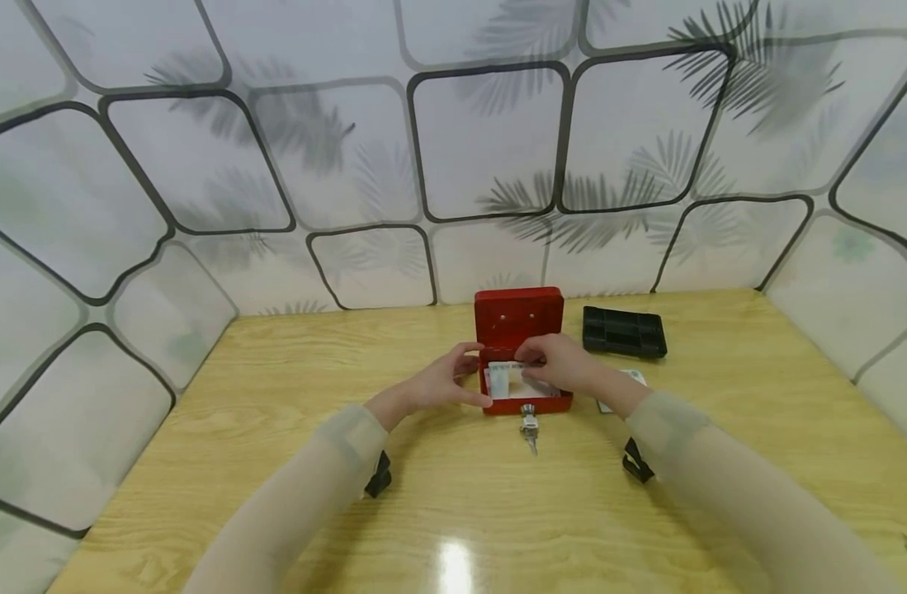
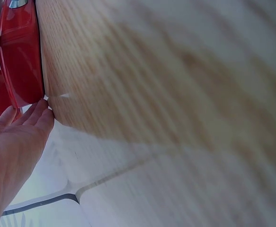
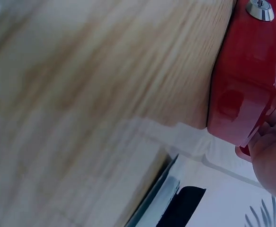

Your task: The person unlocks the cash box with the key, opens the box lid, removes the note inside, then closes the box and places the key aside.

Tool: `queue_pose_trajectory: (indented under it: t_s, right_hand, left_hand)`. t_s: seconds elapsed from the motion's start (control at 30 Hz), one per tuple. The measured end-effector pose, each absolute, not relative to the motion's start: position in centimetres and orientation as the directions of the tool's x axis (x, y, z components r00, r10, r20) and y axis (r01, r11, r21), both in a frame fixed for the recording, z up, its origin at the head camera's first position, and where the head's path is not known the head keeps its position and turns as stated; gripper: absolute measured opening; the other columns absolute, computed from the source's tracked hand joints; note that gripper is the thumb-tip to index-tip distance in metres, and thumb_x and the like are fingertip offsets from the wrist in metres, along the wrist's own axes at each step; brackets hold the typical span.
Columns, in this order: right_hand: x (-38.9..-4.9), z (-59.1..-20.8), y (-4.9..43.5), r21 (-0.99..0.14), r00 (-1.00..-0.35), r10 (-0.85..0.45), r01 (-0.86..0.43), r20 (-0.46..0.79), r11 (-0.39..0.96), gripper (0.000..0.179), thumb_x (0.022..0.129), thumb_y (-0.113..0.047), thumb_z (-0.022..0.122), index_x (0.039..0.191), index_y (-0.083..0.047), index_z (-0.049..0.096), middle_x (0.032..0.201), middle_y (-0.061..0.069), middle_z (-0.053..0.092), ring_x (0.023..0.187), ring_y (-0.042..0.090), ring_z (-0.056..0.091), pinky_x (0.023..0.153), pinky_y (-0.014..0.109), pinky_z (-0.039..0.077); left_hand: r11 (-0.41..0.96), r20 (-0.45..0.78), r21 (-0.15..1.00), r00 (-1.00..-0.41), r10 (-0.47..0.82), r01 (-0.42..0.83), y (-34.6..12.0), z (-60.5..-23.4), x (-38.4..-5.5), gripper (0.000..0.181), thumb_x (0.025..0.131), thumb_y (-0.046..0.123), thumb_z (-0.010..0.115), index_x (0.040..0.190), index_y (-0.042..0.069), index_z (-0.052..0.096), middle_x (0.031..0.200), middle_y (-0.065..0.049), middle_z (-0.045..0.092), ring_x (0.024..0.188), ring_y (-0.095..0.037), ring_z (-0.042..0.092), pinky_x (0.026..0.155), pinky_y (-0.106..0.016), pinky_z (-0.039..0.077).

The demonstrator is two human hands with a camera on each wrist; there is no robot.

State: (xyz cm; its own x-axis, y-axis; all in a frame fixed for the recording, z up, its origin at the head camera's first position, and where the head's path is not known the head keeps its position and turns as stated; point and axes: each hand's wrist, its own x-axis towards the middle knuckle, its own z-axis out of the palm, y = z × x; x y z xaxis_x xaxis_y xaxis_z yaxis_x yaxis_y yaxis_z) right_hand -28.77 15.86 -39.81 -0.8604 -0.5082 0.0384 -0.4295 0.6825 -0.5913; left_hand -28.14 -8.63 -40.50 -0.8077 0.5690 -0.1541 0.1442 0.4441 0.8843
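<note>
The red cash box point(image 1: 508, 407) stands open on the bench point(image 1: 423, 487), probably stiff, slick metal, best steadied by its side walls. The left grip point(image 1: 446, 381) is spread against its left side; the right grip point(image 1: 560, 361) reaches over the banknotes point(image 1: 499, 381) inside, pinching or not I cannot tell. They should prove light, limp, best lifted by an edge.

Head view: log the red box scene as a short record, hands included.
Box: red box, lid raised
Lock: keys at the front lock
Contents: paper notes
Left hand: touches the box's left side
Right hand: over the notes; grip unclear
Right of box: black tray; paper slip, partly hidden
Surface: wood-grain table
</note>
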Motion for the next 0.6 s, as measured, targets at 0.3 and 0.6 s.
queue_pose_trajectory:
  t_s: [0.3, 0.6]
  right_hand:
    - [-28.62, -39.44, 15.62, -0.565, -0.852, -0.523, -0.42, -0.024, 0.71, 0.025, 0.09, -0.008, 0.069, 0.114, -0.003, 0.068, 0.11, 0.007, 0.067, 0.103, 0.025, 0.061, 0.091, 0.045, 0.05]
    - [-28.48, -39.21, 15.6, -0.575, -0.851, -0.524, -0.412, -0.033, 0.707, 0.026, 0.089, -0.008, 0.07, 0.114, -0.003, 0.067, 0.113, 0.009, 0.067, 0.106, 0.027, 0.061, 0.092, 0.046, 0.049]
  left_hand:
    - [0.442, -0.153, 0.885, -0.802, 0.577, 0.15, -8.64, -40.23, -28.24, 0.083, 0.084, 0.015, 0.078, 0.15, 0.01, 0.026, 0.149, -0.015, 0.039, 0.139, -0.03, 0.033, 0.112, -0.046, 0.027]
    - [0.434, -0.151, 0.89, -0.808, 0.57, 0.14, -8.62, -40.49, -28.22, 0.081, 0.084, 0.013, 0.077, 0.149, 0.011, 0.028, 0.147, -0.015, 0.041, 0.138, -0.029, 0.034, 0.112, -0.047, 0.027]
